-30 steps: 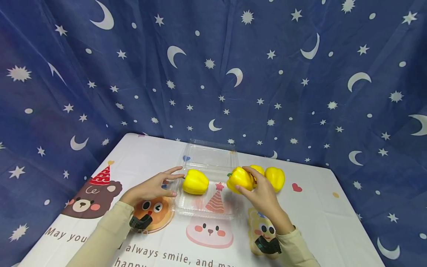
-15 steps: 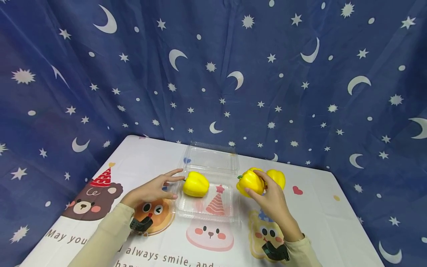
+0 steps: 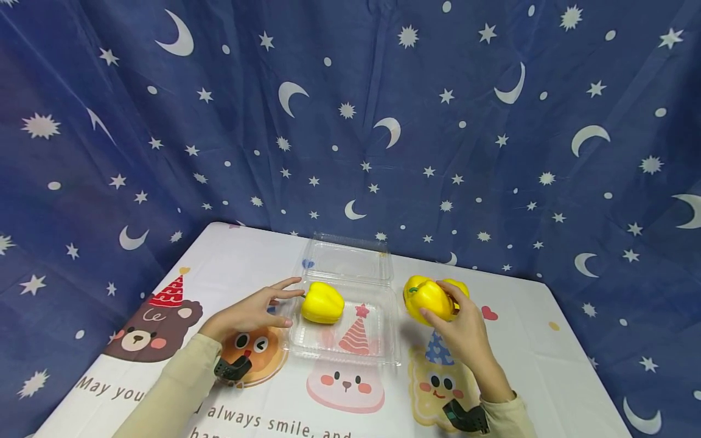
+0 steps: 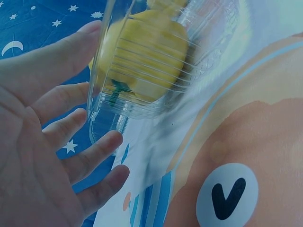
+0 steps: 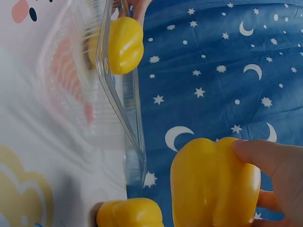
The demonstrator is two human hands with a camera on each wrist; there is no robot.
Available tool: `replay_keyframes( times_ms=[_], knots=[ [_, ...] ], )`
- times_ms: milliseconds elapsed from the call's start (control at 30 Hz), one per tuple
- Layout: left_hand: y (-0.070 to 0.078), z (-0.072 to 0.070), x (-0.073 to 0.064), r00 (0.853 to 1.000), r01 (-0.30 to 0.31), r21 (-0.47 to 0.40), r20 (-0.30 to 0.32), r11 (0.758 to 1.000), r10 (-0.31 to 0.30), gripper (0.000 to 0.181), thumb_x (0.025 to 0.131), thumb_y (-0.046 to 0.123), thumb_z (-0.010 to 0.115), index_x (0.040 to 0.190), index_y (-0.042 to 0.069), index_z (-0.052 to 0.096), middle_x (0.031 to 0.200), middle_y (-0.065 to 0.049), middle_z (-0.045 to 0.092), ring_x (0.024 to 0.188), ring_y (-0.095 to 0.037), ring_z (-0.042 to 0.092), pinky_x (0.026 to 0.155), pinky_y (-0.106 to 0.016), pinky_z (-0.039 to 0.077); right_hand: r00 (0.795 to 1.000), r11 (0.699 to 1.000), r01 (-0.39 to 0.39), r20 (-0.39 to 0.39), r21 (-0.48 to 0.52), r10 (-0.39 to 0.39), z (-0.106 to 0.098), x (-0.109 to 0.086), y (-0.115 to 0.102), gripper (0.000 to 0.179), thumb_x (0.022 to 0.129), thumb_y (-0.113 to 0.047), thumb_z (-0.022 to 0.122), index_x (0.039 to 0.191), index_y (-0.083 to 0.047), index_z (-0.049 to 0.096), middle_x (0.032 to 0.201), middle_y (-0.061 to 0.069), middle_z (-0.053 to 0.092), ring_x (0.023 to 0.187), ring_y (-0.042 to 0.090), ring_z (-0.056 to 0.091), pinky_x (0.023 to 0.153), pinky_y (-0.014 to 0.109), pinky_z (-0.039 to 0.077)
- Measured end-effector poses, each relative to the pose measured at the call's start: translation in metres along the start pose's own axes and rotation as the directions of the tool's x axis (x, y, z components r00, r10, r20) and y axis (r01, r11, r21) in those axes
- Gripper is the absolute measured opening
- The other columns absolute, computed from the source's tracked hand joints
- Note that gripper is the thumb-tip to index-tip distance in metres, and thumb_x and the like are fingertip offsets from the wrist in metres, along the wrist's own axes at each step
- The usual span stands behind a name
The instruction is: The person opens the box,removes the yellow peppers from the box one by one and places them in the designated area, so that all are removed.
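Observation:
My right hand [image 3: 464,333] grips a yellow bell pepper [image 3: 429,302], thumb on its near side; the right wrist view shows this pepper [image 5: 213,184] above the table. Behind it, partly hidden, are more yellow peppers [image 3: 457,285]. A clear plastic clamshell box [image 3: 345,358] lies unfolded in the middle, its lid [image 3: 350,258] laid back. Inside the box's left part rests one yellow pepper [image 3: 323,303]. My left hand [image 3: 249,313] is at the box's left edge, fingers extended; in the left wrist view the thumb and fingers [image 4: 66,97] are spread along the rim, holding nothing.
A white tablecloth [image 3: 547,365] with cartoon prints covers the table. Behind it hangs a dark blue curtain [image 3: 328,121] with moons and stars. A dark band [image 3: 232,368] is on the left wrist, another [image 3: 465,417] on the right.
My right hand has carried its yellow pepper to the right, away from the box toward the other peppers. The left hand has stayed at the box edge.

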State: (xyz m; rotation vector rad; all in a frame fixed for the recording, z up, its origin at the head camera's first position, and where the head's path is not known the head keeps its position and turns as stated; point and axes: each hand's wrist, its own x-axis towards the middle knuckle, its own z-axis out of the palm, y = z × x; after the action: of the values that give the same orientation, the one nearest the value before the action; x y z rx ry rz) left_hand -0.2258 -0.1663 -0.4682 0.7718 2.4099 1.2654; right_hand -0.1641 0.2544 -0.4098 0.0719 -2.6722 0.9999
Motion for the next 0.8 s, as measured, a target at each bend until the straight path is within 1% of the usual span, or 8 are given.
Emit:
replay_keyframes(
  times_ms=[133, 300, 400, 433, 500, 533, 633, 800],
  knots=[
    [0.0, 0.0, 0.0, 1.0, 0.0, 0.004, -0.001, 1.0, 0.0, 0.065, 0.09, 0.018, 0.075, 0.15, 0.013, 0.05, 0.17, -0.01, 0.021, 0.154, -0.046, 0.021, 0.116, -0.069, 0.032, 1.0, 1.0, -0.004, -0.017, 0.011, 0.004, -0.005, 0.0, 0.003, 0.063, 0.086, -0.024, 0.082, 0.141, -0.006, 0.055, 0.135, 0.019, 0.064, 0.114, 0.034, 0.064, 0.096, 0.053, 0.057],
    [0.0, 0.0, 0.0, 1.0, -0.002, 0.008, -0.002, 1.0, 0.002, 0.066, 0.09, 0.018, 0.075, 0.15, 0.013, 0.05, 0.17, -0.01, 0.021, 0.154, -0.046, 0.022, 0.116, -0.069, 0.033, 1.0, 1.0, -0.014, -0.026, 0.013, 0.014, -0.01, 0.002, 0.008, 0.063, 0.087, -0.024, 0.08, 0.141, -0.005, 0.055, 0.139, 0.02, 0.061, 0.12, 0.035, 0.061, 0.097, 0.051, 0.057],
    [-0.001, 0.0, 0.0, 1.0, -0.004, 0.005, -0.002, 1.0, 0.004, 0.066, 0.09, 0.019, 0.075, 0.15, 0.013, 0.05, 0.17, -0.01, 0.021, 0.153, -0.047, 0.023, 0.116, -0.069, 0.033, 0.999, 1.0, -0.025, -0.034, 0.011, 0.026, -0.014, 0.002, 0.01, 0.063, 0.088, -0.023, 0.079, 0.142, -0.004, 0.053, 0.14, 0.022, 0.06, 0.123, 0.037, 0.06, 0.097, 0.052, 0.057],
    [-0.001, 0.0, 0.0, 1.0, -0.003, 0.004, -0.001, 1.0, 0.003, 0.065, 0.09, 0.019, 0.075, 0.15, 0.014, 0.05, 0.17, -0.01, 0.021, 0.153, -0.047, 0.023, 0.116, -0.069, 0.033, 0.999, 1.0, -0.03, -0.037, 0.009, 0.03, -0.015, 0.003, 0.011, 0.064, 0.088, -0.024, 0.079, 0.143, -0.003, 0.053, 0.14, 0.022, 0.06, 0.123, 0.037, 0.06, 0.096, 0.048, 0.058],
    [0.0, 0.0, 0.0, 1.0, -0.005, 0.003, -0.001, 1.0, 0.005, 0.065, 0.09, 0.019, 0.075, 0.15, 0.014, 0.05, 0.17, -0.01, 0.021, 0.153, -0.048, 0.023, 0.115, -0.07, 0.033, 0.998, 0.999, -0.042, -0.042, 0.008, 0.042, -0.018, 0.003, 0.014, 0.064, 0.088, -0.024, 0.079, 0.143, -0.003, 0.053, 0.139, 0.023, 0.06, 0.124, 0.038, 0.06, 0.095, 0.035, 0.058],
    [0.0, 0.0, 0.0, 1.0, -0.005, 0.002, 0.0, 1.0, 0.005, 0.065, 0.09, 0.02, 0.075, 0.15, 0.014, 0.05, 0.17, -0.011, 0.021, 0.153, -0.048, 0.023, 0.115, -0.07, 0.033, 0.998, 0.999, -0.048, -0.047, 0.005, 0.049, -0.018, 0.003, 0.015, 0.064, 0.088, -0.024, 0.079, 0.143, -0.003, 0.053, 0.139, 0.023, 0.06, 0.124, 0.038, 0.06, 0.094, 0.027, 0.056],
    [0.0, 0.0, 0.0, 1.0, -0.004, 0.0, 0.0, 1.0, 0.004, 0.065, 0.09, 0.02, 0.075, 0.15, 0.014, 0.05, 0.17, -0.011, 0.021, 0.153, -0.047, 0.022, 0.116, -0.07, 0.032, 0.997, 0.998, -0.064, -0.054, 0.003, 0.064, -0.021, 0.004, 0.02, 0.063, 0.089, -0.026, 0.079, 0.142, -0.004, 0.054, 0.138, 0.023, 0.061, 0.122, 0.036, 0.061, 0.085, 0.007, 0.043],
    [0.0, -0.001, 0.0, 1.0, 0.001, -0.001, 0.0, 1.0, -0.001, 0.065, 0.09, 0.02, 0.075, 0.15, 0.014, 0.05, 0.17, -0.01, 0.021, 0.153, -0.047, 0.022, 0.116, -0.07, 0.032, 0.995, 0.997, -0.068, -0.076, 0.03, 0.07, -0.023, 0.006, 0.027, 0.062, 0.088, -0.024, 0.079, 0.141, -0.002, 0.054, 0.136, 0.024, 0.062, 0.119, 0.036, 0.061, 0.081, -0.002, 0.036]
  ],
)
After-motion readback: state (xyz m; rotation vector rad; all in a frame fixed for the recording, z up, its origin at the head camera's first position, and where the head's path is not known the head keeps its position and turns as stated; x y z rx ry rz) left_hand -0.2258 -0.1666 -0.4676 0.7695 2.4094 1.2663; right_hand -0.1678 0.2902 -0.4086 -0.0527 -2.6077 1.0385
